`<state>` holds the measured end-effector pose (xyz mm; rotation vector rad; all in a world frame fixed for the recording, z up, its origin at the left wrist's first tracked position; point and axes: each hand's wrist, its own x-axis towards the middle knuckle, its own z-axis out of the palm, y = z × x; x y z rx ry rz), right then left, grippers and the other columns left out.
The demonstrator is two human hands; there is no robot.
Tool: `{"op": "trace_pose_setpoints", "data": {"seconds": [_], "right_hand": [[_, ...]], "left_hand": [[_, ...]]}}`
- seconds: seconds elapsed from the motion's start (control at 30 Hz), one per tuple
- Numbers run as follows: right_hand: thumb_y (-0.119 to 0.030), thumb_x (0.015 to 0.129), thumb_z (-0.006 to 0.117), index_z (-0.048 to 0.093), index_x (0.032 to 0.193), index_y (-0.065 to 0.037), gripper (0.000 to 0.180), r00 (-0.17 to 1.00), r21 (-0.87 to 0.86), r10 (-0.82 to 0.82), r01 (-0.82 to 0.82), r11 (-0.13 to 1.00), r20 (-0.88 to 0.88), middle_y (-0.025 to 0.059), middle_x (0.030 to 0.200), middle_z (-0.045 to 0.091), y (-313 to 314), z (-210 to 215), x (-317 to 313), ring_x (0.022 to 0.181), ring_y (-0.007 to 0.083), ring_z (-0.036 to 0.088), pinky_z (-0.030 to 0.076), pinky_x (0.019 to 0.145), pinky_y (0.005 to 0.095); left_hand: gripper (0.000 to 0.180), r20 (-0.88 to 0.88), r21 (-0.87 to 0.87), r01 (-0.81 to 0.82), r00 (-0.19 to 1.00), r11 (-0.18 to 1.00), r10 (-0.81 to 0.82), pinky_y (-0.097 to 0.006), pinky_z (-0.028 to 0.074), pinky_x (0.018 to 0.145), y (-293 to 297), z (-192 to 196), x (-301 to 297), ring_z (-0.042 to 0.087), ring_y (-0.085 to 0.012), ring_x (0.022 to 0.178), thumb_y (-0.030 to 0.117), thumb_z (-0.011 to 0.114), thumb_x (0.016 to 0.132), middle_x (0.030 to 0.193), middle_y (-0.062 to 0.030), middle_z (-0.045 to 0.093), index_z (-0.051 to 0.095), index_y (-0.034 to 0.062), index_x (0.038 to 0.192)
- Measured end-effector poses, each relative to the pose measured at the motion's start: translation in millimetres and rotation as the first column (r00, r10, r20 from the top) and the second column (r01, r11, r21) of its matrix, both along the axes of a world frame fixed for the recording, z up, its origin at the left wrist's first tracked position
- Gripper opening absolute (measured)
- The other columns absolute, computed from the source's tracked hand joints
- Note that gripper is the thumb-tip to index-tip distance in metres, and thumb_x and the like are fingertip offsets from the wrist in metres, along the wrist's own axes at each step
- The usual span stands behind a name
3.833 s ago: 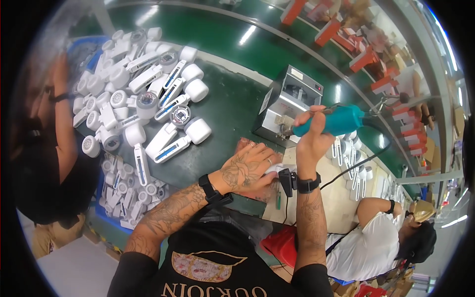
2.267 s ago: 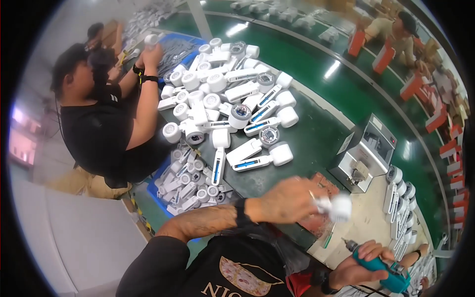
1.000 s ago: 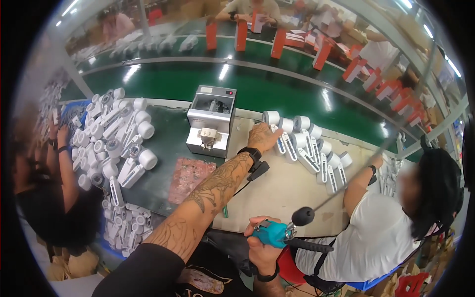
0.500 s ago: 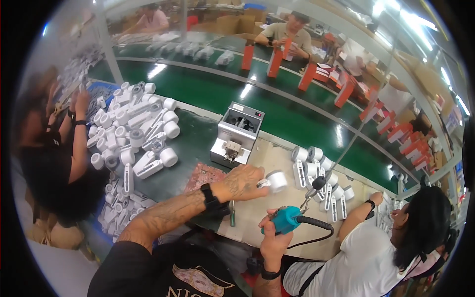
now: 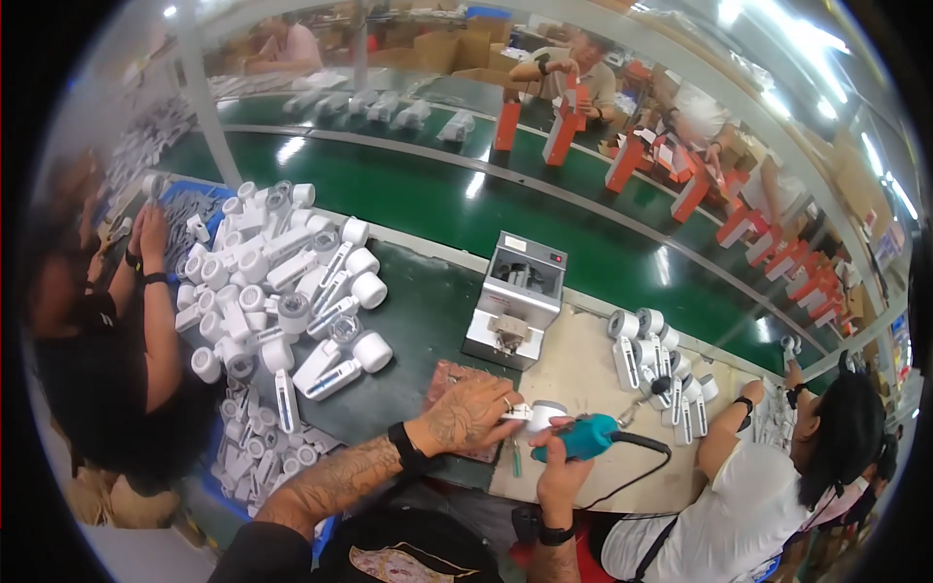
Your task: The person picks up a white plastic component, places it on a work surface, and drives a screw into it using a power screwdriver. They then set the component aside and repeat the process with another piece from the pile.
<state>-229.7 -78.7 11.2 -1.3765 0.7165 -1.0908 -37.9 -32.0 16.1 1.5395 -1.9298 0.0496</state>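
My left hand (image 5: 471, 416) is closed on the handle of a white handheld fan (image 5: 547, 414), which lies on its side with the round head pointing right. In my right hand (image 5: 562, 478) is a teal electric screwdriver (image 5: 589, 437) with a black cord. Its front end is right by the fan's head, and I cannot tell if the bit touches. Just beyond my hands stands a silver screw feeder (image 5: 515, 299). Under my left hand lies a reddish patterned mat (image 5: 442, 381). A small green-handled screwdriver (image 5: 517, 461) rests below the fan.
At the left is a large pile of white fans (image 5: 292, 262) with a blue bin (image 5: 225, 491) below. More fans (image 5: 661, 364) stand grouped at the right. Beyond runs a green conveyor (image 5: 408, 185) carrying orange boxes (image 5: 562, 136). Co-workers sit on both sides, one in a white shirt (image 5: 671, 525).
My left hand has brought the fan down to the table in front of the screwdriver, and the two are now close together. The view has shifted, moving the scene right and down.
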Motion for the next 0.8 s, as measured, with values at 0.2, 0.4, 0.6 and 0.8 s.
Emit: {"op": "trace_pose_setpoints", "data": {"seconds": [0.2, 0.4, 0.6, 0.8], "right_hand": [[-0.036, 0.093, 0.066, 0.053, 0.116, 0.003, 0.047, 0.989, -0.064, -0.128, 0.133, 0.989, 0.068, 0.0076, 0.076, 0.062, 17, 6, 17, 0.069, 0.0175, 0.061, 0.051, 0.062, 0.0294], [-0.056, 0.083, 0.071, 0.052, 0.118, 0.002, 0.071, 0.989, -0.027, -0.137, 0.138, 0.990, 0.053, 0.0073, 0.076, 0.061, 25, 15, 24, 0.069, 0.0175, 0.061, 0.052, 0.063, 0.0304], [-0.056, 0.084, 0.071, 0.052, 0.118, 0.002, 0.070, 0.994, -0.037, -0.087, 0.090, 0.995, 0.072, 0.0082, 0.077, 0.061, 17, 17, 27, 0.071, 0.0183, 0.061, 0.051, 0.065, 0.0309], [-0.057, 0.083, 0.072, 0.053, 0.116, 0.003, 0.071, 0.995, -0.007, -0.041, 0.041, 0.999, 0.088, 0.0088, 0.077, 0.061, 16, 18, 27, 0.071, 0.0199, 0.061, 0.051, 0.065, 0.0319]], "left_hand": [[0.036, -0.105, 0.048, 0.018, 0.994, 0.999, -0.013, -0.039, 0.048, 0.091, 7, -13, 8, 0.061, -0.0304, 0.101, 0.032, 0.068, 0.088, 0.111, -0.0144, 0.062, 0.061, 0.0067, 0.112], [0.038, -0.135, 0.033, 0.015, 0.991, 0.999, -0.011, -0.041, 0.048, 0.093, 6, -21, 8, 0.061, -0.0314, 0.105, 0.034, 0.067, 0.088, 0.115, -0.0166, 0.063, 0.061, 0.0081, 0.116], [0.038, -0.141, 0.048, 0.023, 0.990, 0.999, -0.016, -0.041, 0.048, 0.094, 4, -20, 11, 0.061, -0.0310, 0.107, 0.034, 0.068, 0.087, 0.116, -0.0174, 0.063, 0.062, 0.0089, 0.116], [0.037, -0.174, 0.057, 0.022, 0.985, 0.998, -0.011, -0.041, 0.048, 0.095, 6, -21, 12, 0.062, -0.0306, 0.106, 0.032, 0.070, 0.086, 0.113, -0.0153, 0.065, 0.063, 0.0102, 0.114]]}}
